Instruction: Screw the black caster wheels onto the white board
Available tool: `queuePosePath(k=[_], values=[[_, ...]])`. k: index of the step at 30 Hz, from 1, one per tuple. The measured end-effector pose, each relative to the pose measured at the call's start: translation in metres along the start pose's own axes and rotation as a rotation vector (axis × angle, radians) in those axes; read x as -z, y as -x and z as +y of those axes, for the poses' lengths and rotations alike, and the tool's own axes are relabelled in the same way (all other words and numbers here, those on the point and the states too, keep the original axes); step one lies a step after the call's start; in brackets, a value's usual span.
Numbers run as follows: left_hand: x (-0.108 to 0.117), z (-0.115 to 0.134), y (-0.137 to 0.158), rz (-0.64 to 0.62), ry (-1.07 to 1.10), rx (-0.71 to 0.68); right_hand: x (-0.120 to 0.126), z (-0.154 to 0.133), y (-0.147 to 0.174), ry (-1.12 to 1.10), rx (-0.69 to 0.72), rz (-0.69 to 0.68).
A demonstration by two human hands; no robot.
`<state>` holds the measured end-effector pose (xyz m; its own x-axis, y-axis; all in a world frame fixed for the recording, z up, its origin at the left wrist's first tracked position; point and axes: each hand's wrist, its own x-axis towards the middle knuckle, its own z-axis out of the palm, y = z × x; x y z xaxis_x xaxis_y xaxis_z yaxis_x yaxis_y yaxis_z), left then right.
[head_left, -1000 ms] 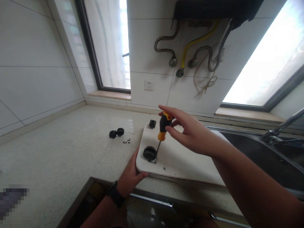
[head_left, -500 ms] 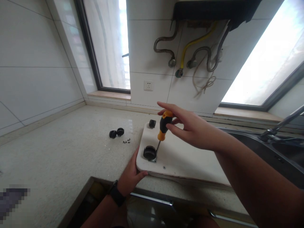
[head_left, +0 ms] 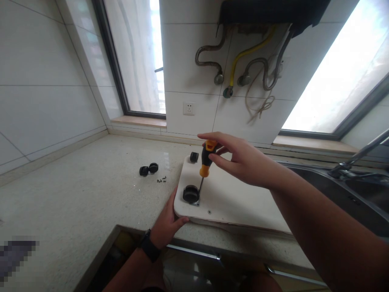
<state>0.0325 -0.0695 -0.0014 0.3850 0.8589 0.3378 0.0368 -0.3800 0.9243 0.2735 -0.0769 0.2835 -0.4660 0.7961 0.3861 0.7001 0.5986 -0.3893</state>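
Note:
My right hand is closed around the handle of a yellow and black screwdriver. The shaft points down, its tip beside a black caster wheel on a metal plate at the corner of a white board. The exact spot where the tip meets the plate is hard to make out. My left hand, with a dark watch on the wrist, grips the board's near left corner, thumb along the front edge. Another caster stands at the board's far left corner.
Two loose casters and several small screws lie on the speckled countertop left of the board. A sink with a faucet is on the right. Pipes and a wall socket are behind.
My right hand's fingers have shifted slightly on the screwdriver handle, and the handle has tilted a little. My left hand stays on the board's corner. The view has moved slightly.

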Motion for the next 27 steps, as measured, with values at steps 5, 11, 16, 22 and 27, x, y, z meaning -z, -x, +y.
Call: queuePosePath(k=[5, 11, 16, 22, 27], values=[[0.0, 0.0, -0.001, 0.006, -0.015, -0.008, -0.003, 0.0, -0.003, 0.153, -0.002, 0.096], [0.0, 0.001, 0.0, -0.001, -0.002, 0.008, 0.006, -0.004, 0.001, -0.008, 0.0, -0.027], [0.0, 0.002, 0.0, 0.007, -0.005, 0.01, 0.005, 0.001, 0.0, 0.116, 0.02, 0.037], [0.0, 0.0, -0.001, 0.007, -0.019, -0.019, -0.001, 0.005, -0.003, 0.253, -0.016, 0.137], [0.0, 0.002, -0.001, 0.003, 0.0, -0.006, 0.007, 0.003, 0.002, 0.035, 0.006, -0.019]])
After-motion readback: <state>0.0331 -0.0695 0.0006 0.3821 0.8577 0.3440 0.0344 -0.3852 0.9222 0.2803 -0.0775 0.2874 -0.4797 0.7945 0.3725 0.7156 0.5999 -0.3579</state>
